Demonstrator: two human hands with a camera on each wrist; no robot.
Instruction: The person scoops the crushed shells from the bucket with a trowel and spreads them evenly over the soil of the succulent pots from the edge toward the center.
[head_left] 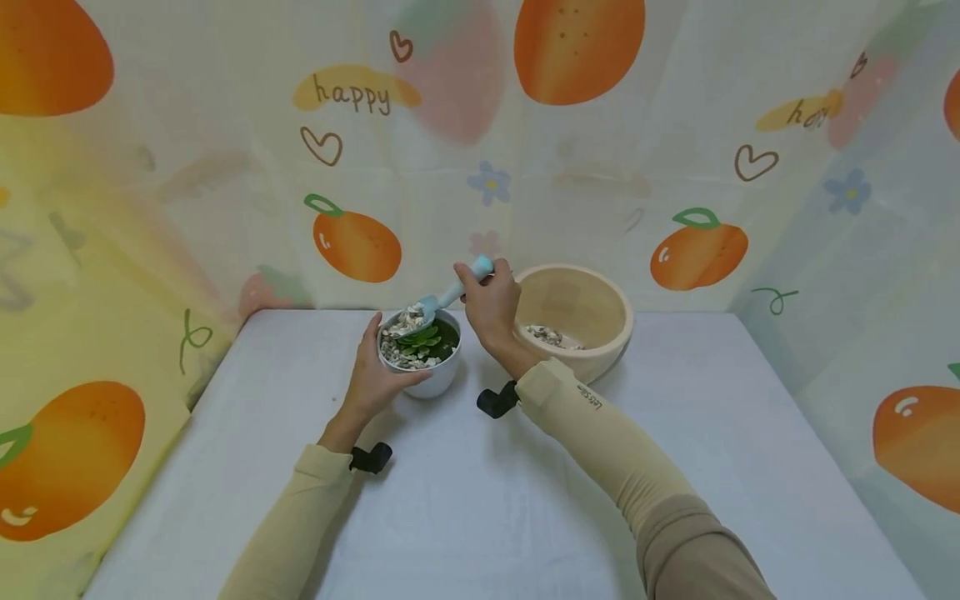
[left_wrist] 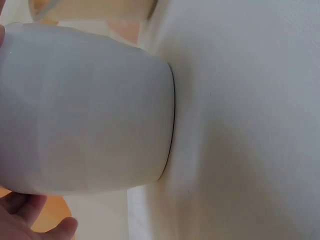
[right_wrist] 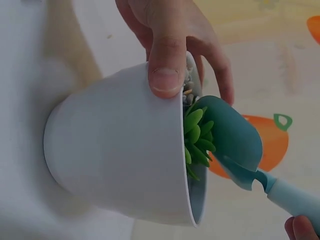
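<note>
A white flower pot stands on the table with a green succulent in it. Pale pebbles cover the left and front of its surface; dark soil shows at the right. My left hand grips the pot at its rim, with the thumb on the outer wall in the right wrist view. My right hand holds a light blue trowel by its handle. The trowel's blade, heaped with pebbles in the head view, tilts over the pot beside the leaves. The left wrist view shows mostly pot wall.
A round cream bowl sits right of the pot, behind my right wrist, with some pebbles at its bottom. White cloth covers the table. A fruit-printed curtain hangs close behind the back edge and along the sides.
</note>
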